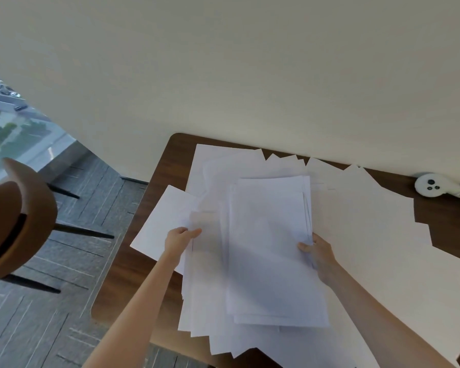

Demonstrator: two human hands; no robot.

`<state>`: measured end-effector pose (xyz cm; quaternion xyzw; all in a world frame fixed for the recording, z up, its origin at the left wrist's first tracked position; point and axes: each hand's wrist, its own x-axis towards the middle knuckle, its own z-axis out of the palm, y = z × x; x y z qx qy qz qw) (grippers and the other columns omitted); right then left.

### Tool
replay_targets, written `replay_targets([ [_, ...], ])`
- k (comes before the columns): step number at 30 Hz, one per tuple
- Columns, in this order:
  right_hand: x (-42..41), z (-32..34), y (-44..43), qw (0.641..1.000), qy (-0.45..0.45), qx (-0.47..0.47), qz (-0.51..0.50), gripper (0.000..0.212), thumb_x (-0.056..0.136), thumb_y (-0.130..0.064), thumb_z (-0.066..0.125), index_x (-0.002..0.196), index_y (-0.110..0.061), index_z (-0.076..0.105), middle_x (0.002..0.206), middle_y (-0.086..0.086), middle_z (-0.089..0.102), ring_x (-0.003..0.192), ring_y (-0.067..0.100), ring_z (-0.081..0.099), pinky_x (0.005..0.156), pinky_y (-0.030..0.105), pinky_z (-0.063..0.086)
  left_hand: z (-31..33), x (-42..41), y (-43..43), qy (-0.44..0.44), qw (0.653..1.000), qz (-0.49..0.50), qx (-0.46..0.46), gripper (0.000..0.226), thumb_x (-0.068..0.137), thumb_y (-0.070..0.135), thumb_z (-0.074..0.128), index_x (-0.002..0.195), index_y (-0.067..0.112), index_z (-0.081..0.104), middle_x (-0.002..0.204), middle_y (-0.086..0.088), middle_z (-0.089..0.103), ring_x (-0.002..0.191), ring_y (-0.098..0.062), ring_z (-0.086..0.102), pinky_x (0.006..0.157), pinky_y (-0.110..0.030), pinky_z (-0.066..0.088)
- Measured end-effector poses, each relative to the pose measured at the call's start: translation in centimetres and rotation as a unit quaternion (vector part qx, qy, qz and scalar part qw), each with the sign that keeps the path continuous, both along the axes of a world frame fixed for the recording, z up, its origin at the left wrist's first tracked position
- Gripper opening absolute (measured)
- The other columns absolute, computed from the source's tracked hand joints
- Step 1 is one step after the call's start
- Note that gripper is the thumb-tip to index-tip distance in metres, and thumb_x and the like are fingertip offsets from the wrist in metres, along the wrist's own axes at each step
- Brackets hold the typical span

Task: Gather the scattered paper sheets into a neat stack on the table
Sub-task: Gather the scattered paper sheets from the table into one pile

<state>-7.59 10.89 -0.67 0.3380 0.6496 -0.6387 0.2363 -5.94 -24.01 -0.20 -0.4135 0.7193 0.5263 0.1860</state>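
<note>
Several white paper sheets point(361, 235) lie spread over the dark wooden table point(168, 160). A loose stack of sheets point(268, 248) sits in the middle, its edges uneven. My right hand point(319, 254) grips the stack's right edge, thumb on top. My left hand point(179, 239) pinches the left edge of a blurred sheet point(205, 235) beside the stack. One sheet point(162, 221) juts out over the table's left edge.
A white controller point(436, 185) lies at the table's far right by the wall. A brown chair point(16, 219) stands on the grey floor to the left. A window point(8, 123) is at far left. The cream wall runs right behind the table.
</note>
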Motion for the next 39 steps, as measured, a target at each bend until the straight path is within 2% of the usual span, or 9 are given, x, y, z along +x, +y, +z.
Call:
replay_targets([
  [4,0.1,0.1,0.1,1.0,-0.005,-0.005,-0.005,0.04,0.088,0.008,0.059,0.127,-0.004,0.059,0.113,0.013,0.065,0.084,0.022,0.064,0.068,0.028,0.052,1.2,0.0,0.7,0.033,0.996,-0.027,0.074,0.013,0.084,0.021,0.073,0.093,0.012,0.07,0.097,-0.009,0.073,0.093,-0.026,0.068,0.075,-0.032,0.056],
  [8,0.2,-0.1,0.5,1.0,-0.007,-0.003,-0.012,0.041,0.089,0.007,0.059,0.129,-0.003,0.058,0.116,0.014,0.065,0.093,0.028,0.063,0.076,0.034,0.053,1.1,0.5,0.4,-0.044,0.976,-0.063,0.204,0.035,0.083,0.024,0.075,0.114,0.009,0.066,0.109,-0.013,0.072,0.103,-0.03,0.068,0.093,-0.044,0.054],
  [13,0.3,-0.1,0.5,1.0,-0.001,0.024,-0.01,0.039,0.09,0.007,0.058,0.128,-0.002,0.057,0.12,0.016,0.063,0.096,0.028,0.061,0.085,0.037,0.048,0.1,1.4,1.2,0.004,0.991,-0.064,0.117,0.028,0.092,0.015,0.066,0.114,-0.002,0.065,0.098,-0.012,0.072,0.09,-0.026,0.069,0.08,-0.035,0.057],
  [20,0.5,-0.3,0.7,0.998,0.016,0.045,-0.03,0.037,0.09,0.011,0.055,0.126,0.001,0.057,0.122,0.018,0.062,0.095,0.025,0.057,0.083,0.037,0.047,1.4,0.0,0.6,0.115,0.992,-0.03,0.03,0.028,0.099,0.031,0.054,0.104,0.005,0.066,0.093,-0.008,0.069,0.092,-0.03,0.066,0.07,-0.032,0.054],
  [24,0.7,-0.5,0.9,0.998,0.012,0.047,-0.036,0.038,0.09,0.01,0.055,0.127,0.0,0.057,0.126,0.02,0.061,0.097,0.025,0.057,0.083,0.036,0.047,3.5,-0.9,0.3,0.089,0.987,-0.024,0.135,0.037,0.101,0.043,0.042,0.111,0.015,0.063,0.103,-0.003,0.07,0.096,-0.018,0.066,0.077,-0.028,0.052],
  [28,0.9,-0.2,0.9,0.998,0.014,0.047,-0.032,0.038,0.092,0.009,0.054,0.13,0.002,0.054,0.126,0.019,0.059,0.104,0.03,0.059,0.086,0.035,0.044,4.2,-0.9,-1.4,0.059,0.97,-0.015,0.237,0.037,0.102,0.036,0.043,0.119,0.012,0.066,0.113,-0.011,0.071,0.104,-0.028,0.067,0.09,-0.04,0.054],
  [30,0.8,-0.3,0.9,0.998,0.016,0.049,-0.031,0.037,0.092,0.009,0.054,0.128,0.002,0.055,0.127,0.021,0.059,0.107,0.034,0.06,0.09,0.039,0.045,3.8,-1.0,-1.7,0.056,0.979,-0.083,0.177,0.036,0.096,0.031,0.057,0.125,0.012,0.06,0.12,-0.014,0.067,0.103,-0.029,0.068,0.091,-0.045,0.055],
  [35,1.0,-0.5,1.0,0.998,0.012,0.049,-0.03,0.037,0.092,0.007,0.055,0.128,0.001,0.055,0.127,0.02,0.06,0.099,0.026,0.057,0.088,0.037,0.045,3.0,-1.0,-0.2,0.169,0.976,-0.114,-0.07,0.081,0.082,0.014,0.076,0.144,0.021,0.024,0.126,0.004,0.041,0.108,-0.016,0.049,0.09,-0.035,0.048],
  [39,0.9,-0.6,1.0,0.998,0.013,0.052,-0.033,0.036,0.092,0.007,0.055,0.127,0.0,0.056,0.126,0.019,0.061,0.097,0.026,0.057,0.087,0.036,0.046,1.6,-1.1,0.1,0.104,0.963,-0.187,-0.165,0.022,0.091,0.022,0.063,0.109,0.01,0.057,0.104,-0.006,0.056,0.089,-0.019,0.053,0.075,-0.029,0.043],
])
